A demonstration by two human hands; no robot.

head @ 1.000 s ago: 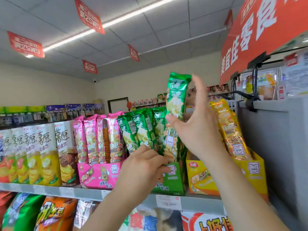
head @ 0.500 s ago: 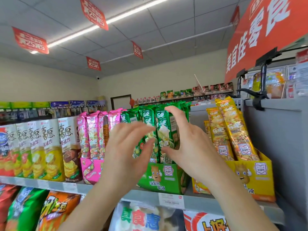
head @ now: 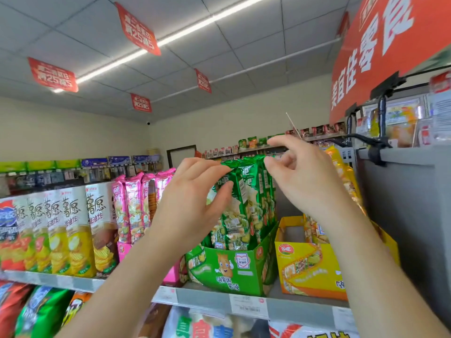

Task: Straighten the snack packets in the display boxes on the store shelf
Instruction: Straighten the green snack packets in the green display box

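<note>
Two hands [head: 190, 211] [head: 307, 184]; fingers [head: 220, 170] at green packets [head: 244, 206], top edges.

Red signs [head: 138, 29] hang from the ceiling [head: 244, 57] (beside a light strip [head: 185, 31]).

The left hand [head: 195, 198] is holding the tops of the green packets [head: 246, 203], fingers over them and thumb on the front. The right hand [head: 300, 176] is touching them with its thumb, fingers loosely bent. They are standing in the green box [head: 231, 267], between pink packets [head: 135, 203] and a yellow box [head: 307, 264]
</note>
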